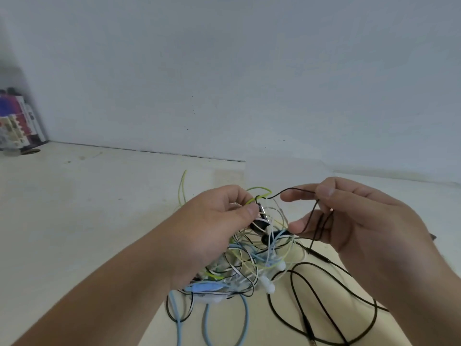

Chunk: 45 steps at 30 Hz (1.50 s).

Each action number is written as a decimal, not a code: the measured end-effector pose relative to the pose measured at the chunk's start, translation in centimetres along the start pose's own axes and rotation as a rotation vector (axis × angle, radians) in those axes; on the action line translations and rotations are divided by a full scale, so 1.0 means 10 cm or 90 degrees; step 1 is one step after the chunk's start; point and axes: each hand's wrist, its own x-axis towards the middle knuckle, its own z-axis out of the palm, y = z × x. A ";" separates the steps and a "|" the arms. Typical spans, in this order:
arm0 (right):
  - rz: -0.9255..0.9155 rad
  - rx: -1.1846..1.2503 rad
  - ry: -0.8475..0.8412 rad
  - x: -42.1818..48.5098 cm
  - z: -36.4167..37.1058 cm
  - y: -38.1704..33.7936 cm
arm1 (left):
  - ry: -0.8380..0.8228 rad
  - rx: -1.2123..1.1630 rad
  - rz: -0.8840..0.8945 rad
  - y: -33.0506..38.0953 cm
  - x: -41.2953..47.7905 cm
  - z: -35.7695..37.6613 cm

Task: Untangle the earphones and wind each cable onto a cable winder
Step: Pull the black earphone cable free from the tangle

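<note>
A tangle of earphone cables (252, 255) in black, white, yellow-green and light blue hangs between my hands, its lower part lying on the pale table (74, 208). My left hand (217, 221) pinches the knot at its top, next to a dark earbud (260, 224). My right hand (354, 218) pinches a thin black cable (311, 221) between thumb and forefinger; this cable arcs left toward the knot and loops down on the table at the right. White earbuds (268, 285) lie under the tangle. I see no cable winder.
A white wall (224, 71) stands behind the table. Boxes or books (17, 121) stand at the far left against the wall. A light blue cable (212, 325) trails toward the near table edge.
</note>
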 end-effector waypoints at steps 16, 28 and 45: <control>0.012 -0.043 -0.014 0.02 0.01 0.04 | 0.026 -0.145 0.054 0.04 0.01 -0.06; 0.020 -0.035 -0.017 0.05 0.00 0.08 | 0.095 -0.169 0.032 0.08 0.01 -0.03; 0.032 -0.013 0.040 0.08 -0.04 0.07 | 0.053 -0.299 -0.031 0.09 0.03 -0.01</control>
